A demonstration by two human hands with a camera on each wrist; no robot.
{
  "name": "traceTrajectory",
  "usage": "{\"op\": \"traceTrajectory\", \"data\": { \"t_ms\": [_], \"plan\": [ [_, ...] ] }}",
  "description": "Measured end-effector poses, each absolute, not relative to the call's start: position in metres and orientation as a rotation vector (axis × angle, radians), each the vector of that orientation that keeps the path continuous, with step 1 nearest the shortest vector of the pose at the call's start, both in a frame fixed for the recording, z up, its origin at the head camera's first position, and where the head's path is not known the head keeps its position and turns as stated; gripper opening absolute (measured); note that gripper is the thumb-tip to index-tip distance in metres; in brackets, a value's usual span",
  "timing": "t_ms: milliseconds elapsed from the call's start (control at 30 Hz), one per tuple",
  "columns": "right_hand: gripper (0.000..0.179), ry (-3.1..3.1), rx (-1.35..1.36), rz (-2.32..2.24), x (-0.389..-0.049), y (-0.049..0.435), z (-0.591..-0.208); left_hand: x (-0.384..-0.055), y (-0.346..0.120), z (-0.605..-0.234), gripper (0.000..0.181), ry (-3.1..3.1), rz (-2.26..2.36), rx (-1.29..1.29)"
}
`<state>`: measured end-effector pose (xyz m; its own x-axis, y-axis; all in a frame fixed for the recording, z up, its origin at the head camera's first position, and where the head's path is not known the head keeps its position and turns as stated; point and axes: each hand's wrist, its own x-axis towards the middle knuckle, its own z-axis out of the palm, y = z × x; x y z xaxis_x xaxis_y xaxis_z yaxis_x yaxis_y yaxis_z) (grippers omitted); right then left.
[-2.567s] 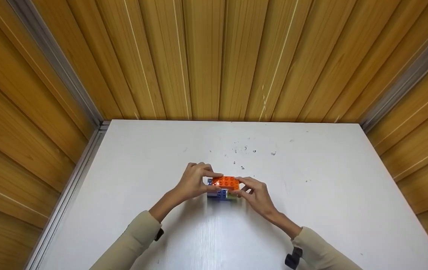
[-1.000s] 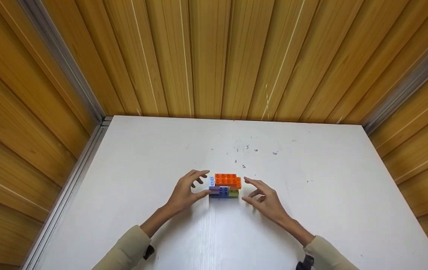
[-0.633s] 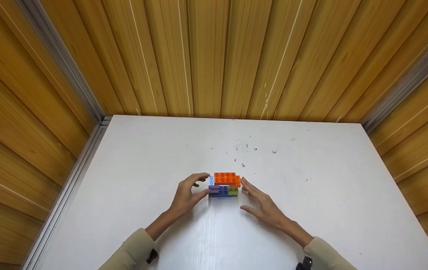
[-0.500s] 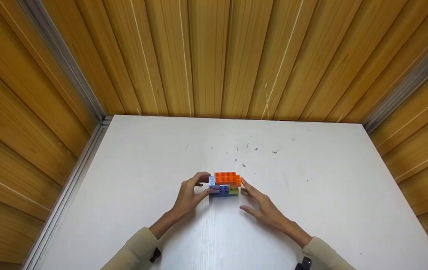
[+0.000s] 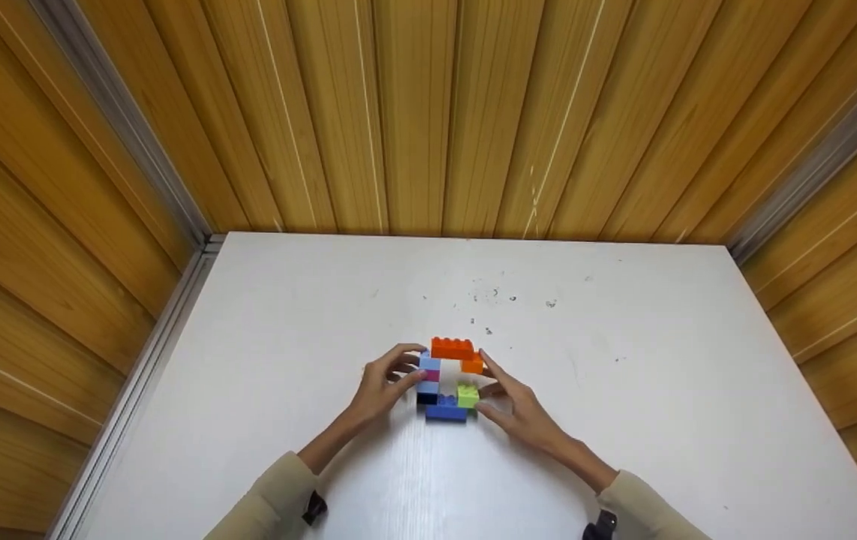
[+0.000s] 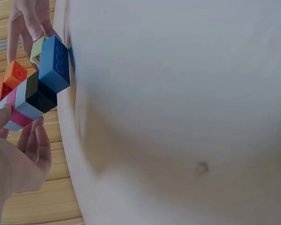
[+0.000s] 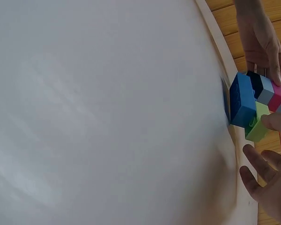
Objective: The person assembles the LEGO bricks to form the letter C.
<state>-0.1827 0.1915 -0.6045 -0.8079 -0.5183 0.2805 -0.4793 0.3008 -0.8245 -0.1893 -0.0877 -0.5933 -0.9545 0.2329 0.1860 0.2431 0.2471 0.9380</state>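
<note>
Joined toy building bricks form a frame with a gap through its middle. An orange brick (image 5: 452, 348) tops it, with a smaller orange brick (image 5: 473, 364) under its right end. A blue brick (image 5: 446, 412) is at the bottom, bearing a lime-green brick (image 5: 467, 395) on the right. Down the left side runs a column of light blue, pink (image 6: 22, 114) and black (image 6: 41, 96) bricks. My left hand (image 5: 383, 382) grips this column, thumb in front and fingers behind. My right hand (image 5: 522, 412) has its thumb at the lime-green brick, its index finger reaching up beside the smaller orange one.
A white table (image 5: 308, 300) with dark specks (image 5: 488, 330) lies under the hands. Wood-slat walls (image 5: 413, 112) rise behind and at both sides, with grey metal posts at the corners. Dark wrist devices (image 5: 314, 508) sit at both sleeves.
Both hands had worked at the orange bricks on top, then drew apart from them. Now the left hand grips the column, and the frame is tilted back so its front and gap show.
</note>
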Motion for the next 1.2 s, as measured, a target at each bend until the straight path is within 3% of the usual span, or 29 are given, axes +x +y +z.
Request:
{"op": "traceTrajectory", "data": {
  "t_ms": [433, 700, 1200],
  "plan": [
    [0.084, 2.460, -0.927, -1.518, -0.183, 0.191, -0.609, -0.184, -0.091, -0.597, 0.039, -2.513, -2.101, -0.330],
    [0.092, 2.403, -0.956, -1.403, -0.184, 0.196, -0.605, -0.182, -0.096, -0.597, 0.040, -2.565, -2.129, -0.353],
    [0.089, 2.329, -0.896, -1.196, -0.192, 0.196, -0.599, -0.187, -0.107, -0.599, 0.046, -2.773, -2.070, -0.459]
  ]
}}
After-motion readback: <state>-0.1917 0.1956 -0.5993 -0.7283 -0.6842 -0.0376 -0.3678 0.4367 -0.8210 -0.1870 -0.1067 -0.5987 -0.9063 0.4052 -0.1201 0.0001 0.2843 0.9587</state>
